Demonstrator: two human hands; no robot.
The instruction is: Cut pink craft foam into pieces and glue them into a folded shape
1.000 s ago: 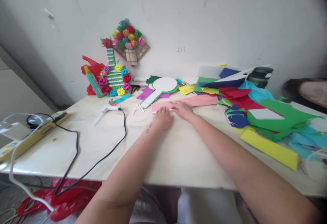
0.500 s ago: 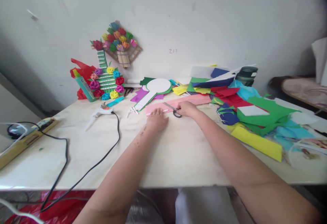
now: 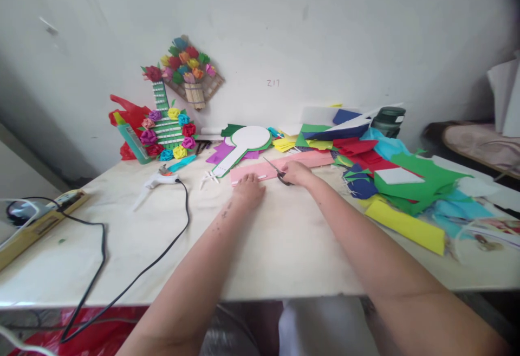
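Note:
My left hand point(image 3: 248, 191) lies flat, fingers stretched, on the near edge of a long pink foam strip point(image 3: 312, 160) on the table point(image 3: 260, 247). Small white strips lie on the pink strip by the fingertips. My right hand point(image 3: 297, 173) is closed round the black handles of a pair of scissors point(image 3: 275, 169), whose blades point up and left over the pink strip.
A white glue gun point(image 3: 159, 181) with a black cord point(image 3: 134, 277) lies to the left. Paper-flower crafts point(image 3: 168, 128) lean on the wall. A round white-and-green foam paddle point(image 3: 244, 144) lies behind the strip. A heap of coloured foam sheets point(image 3: 406, 182) fills the right. A power strip point(image 3: 36, 223) sits far left.
My right hand has taken up the scissors from the pink strip and raised the blades. The left hand has stayed flat. The camera has turned slightly to the right.

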